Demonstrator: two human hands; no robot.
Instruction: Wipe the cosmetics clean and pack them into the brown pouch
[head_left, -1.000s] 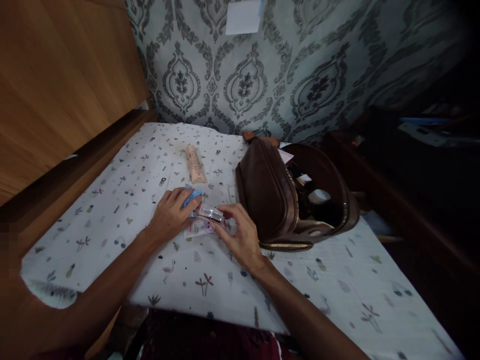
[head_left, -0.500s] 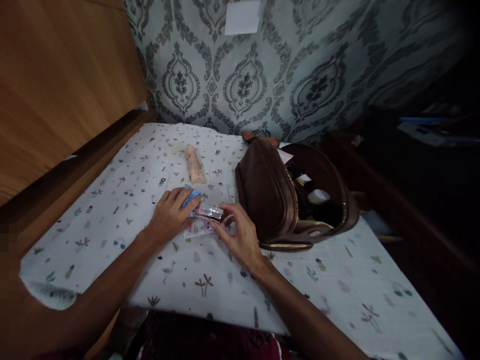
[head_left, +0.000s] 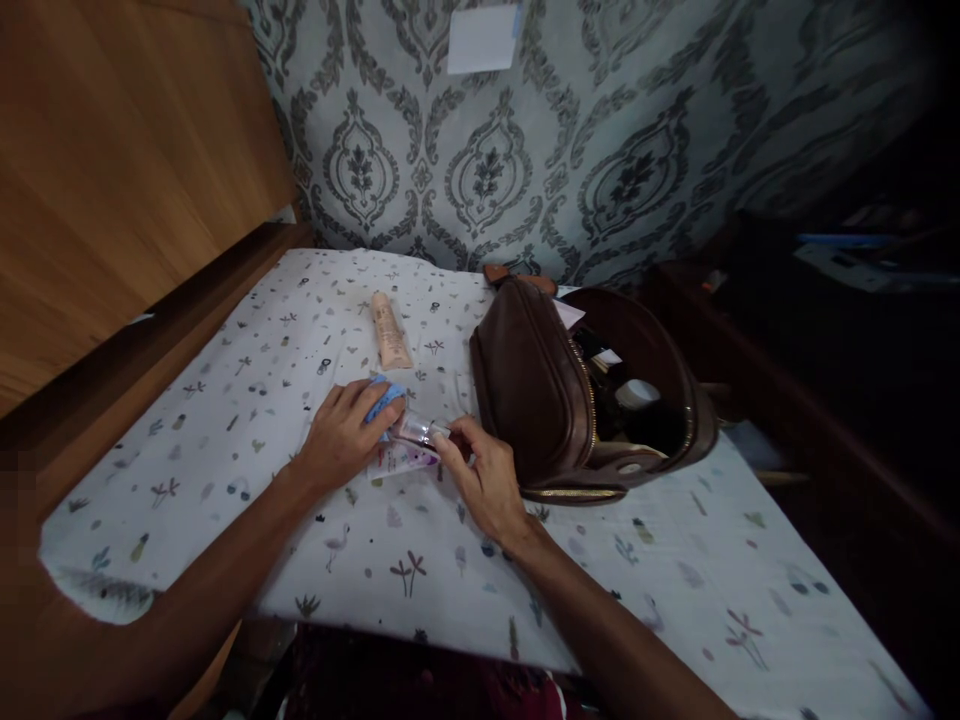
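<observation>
My left hand (head_left: 341,428) is closed round a blue cloth (head_left: 386,395) and the left end of a small clear bottle with a silvery cap (head_left: 414,427). At the other end, the fingers and thumb of my right hand (head_left: 484,470) pinch the cap. Beneath the bottle lies a flat white packet with purple and red print (head_left: 401,461), partly covered by my left hand. A beige squeeze tube (head_left: 390,332) rests on the cloth-covered table just beyond my left hand.
A brown leather bag (head_left: 525,380) stands unzipped right of my hands, with a white-lidded item (head_left: 637,394) and other things inside. The table is covered by a printed white cloth (head_left: 285,560). A wooden cabinet (head_left: 135,170) borders the left; a patterned wall (head_left: 487,170) rises behind.
My right fingers have closed onto the cap end, covering more of it. My left hand and the cloth have stayed almost in place.
</observation>
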